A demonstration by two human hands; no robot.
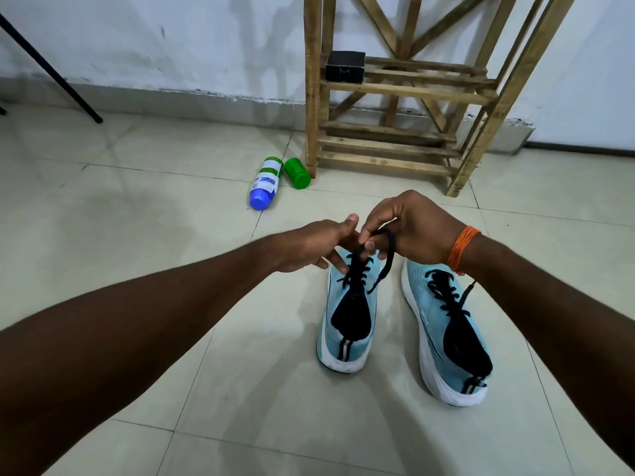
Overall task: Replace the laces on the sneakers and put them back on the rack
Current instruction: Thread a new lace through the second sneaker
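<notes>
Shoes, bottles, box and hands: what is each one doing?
Left sneaker, standing, lace held up.
Right sneaker, standing, laced.
Lace, pinched, looped.
Right hand, pinches lace.
Left hand, touches lace; grip unclear.
Blue-capped bottle, lying down.
Green jar, lying down.
Black box, on rack shelf.

A scuffed white wall (154,36) spans 10 to 2 o'clock, with a grey skirting band (171,97) at its foot. Pale glossy floor tiles (103,201) with dark grout lines carry soft reflections. At 1 o'clock a slatted wooden rack (405,91) stands by the wall, with a small black box (345,67) on its shelf. At 10 o'clock a black pole (51,70) slants to the floor.
</notes>
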